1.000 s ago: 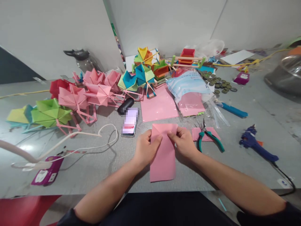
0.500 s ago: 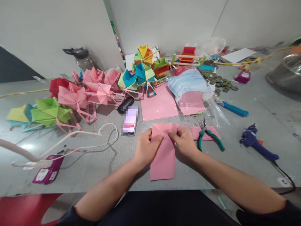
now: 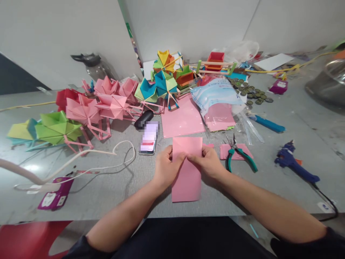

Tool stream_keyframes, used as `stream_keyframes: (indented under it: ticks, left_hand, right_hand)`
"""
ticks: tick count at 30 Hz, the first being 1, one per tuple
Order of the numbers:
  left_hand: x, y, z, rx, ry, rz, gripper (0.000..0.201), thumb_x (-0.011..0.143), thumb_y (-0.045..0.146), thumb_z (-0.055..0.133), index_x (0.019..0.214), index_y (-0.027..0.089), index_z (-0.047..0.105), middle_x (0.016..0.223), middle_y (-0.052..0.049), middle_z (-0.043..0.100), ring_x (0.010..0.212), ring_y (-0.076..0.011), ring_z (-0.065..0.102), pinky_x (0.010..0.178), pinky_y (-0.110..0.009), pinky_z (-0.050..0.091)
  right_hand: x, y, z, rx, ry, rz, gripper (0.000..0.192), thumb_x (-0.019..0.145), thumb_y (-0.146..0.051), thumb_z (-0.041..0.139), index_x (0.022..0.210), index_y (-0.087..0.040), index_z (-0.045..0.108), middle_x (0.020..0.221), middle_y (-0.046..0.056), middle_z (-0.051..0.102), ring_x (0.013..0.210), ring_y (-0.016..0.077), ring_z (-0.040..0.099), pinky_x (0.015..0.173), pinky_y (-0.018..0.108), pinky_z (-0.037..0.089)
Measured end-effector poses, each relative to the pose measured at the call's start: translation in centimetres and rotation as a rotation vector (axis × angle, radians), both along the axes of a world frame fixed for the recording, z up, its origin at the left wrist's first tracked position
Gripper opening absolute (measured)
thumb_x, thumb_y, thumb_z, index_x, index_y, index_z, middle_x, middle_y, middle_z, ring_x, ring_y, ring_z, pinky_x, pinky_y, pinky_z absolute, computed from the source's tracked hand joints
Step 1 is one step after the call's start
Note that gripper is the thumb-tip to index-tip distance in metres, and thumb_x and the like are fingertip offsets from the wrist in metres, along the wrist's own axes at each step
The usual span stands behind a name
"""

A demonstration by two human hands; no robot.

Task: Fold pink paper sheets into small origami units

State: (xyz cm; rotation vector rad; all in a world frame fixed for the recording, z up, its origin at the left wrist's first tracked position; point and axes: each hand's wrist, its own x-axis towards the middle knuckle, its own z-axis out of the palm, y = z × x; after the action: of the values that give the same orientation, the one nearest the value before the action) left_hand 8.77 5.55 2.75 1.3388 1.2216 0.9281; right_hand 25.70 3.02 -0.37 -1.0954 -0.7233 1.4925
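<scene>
Between both hands I hold an oblong piece of pink paper (image 3: pixel 186 183), its long side pointing toward me. My left hand (image 3: pixel 167 167) grips its left edge, thumb on top and fingers curled behind. On the right edge, my right hand (image 3: pixel 211 162) pinches it the same way, and the two thumb tips nearly meet at the middle. The fingers beneath the paper are hidden. Right of my right hand, green-handled pliers (image 3: pixel 238 153) lie with jaws apart on a small stack of pink paper pieces (image 3: pixel 223 153).
Beyond my hands are a large pink sheet (image 3: pixel 182 120) and a plastic paper packet (image 3: pixel 218 95). A phone (image 3: pixel 148 138) and folded paper models (image 3: pixel 83 108) are to the left. At right lie a blue glue gun (image 3: pixel 296 163), a blue cutter (image 3: pixel 269 124) and several coin-like discs (image 3: pixel 253 94).
The upper corner that was folded over now lies flat, so the paper's top edge is straight. My right thumb has slid down and inward, and the paper has shifted slightly away from me.
</scene>
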Motion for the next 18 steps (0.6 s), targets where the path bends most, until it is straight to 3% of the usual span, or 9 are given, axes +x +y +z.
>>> stream_keyframes:
  ticks: [3, 8, 18]
  left_hand:
    - [0.0, 0.0, 0.2, -0.039, -0.115, -0.067, 0.032, 0.087, 0.046, 0.079, 0.097, 0.016, 0.075, 0.085, -0.006, 0.078, 0.072, -0.0186, 0.068, 0.063, -0.027, 0.052]
    - [-0.2, 0.1, 0.8, -0.015, -0.241, -0.095, 0.046, 0.094, 0.062, 0.073, 0.084, 0.017, 0.075, 0.077, -0.003, 0.071, 0.069, -0.0147, 0.059, 0.069, -0.028, 0.049]
    - [-0.2, 0.4, 1.3, -0.159, -0.380, -0.101, 0.053, 0.076, 0.066, 0.092, 0.083, 0.017, 0.072, 0.075, -0.001, 0.067, 0.067, -0.0130, 0.056, 0.067, -0.026, 0.046]
  right_hand:
    - [0.3, 0.5, -0.2, 0.019, 0.042, -0.086, 0.051, 0.064, -0.049, 0.104, 0.096, -0.018, 0.080, 0.086, 0.010, 0.083, 0.077, 0.0273, 0.076, 0.072, 0.041, 0.063]
    - [0.9, 1.1, -0.2, 0.054, 0.043, -0.161, 0.053, 0.063, -0.049, 0.105, 0.098, -0.019, 0.080, 0.091, 0.009, 0.083, 0.079, 0.0245, 0.074, 0.076, 0.039, 0.061]
    - [1.1, 1.0, 0.0, 0.069, -0.002, -0.118, 0.049, 0.066, -0.053, 0.102, 0.095, -0.021, 0.080, 0.082, 0.005, 0.079, 0.077, 0.0236, 0.071, 0.075, 0.039, 0.059]
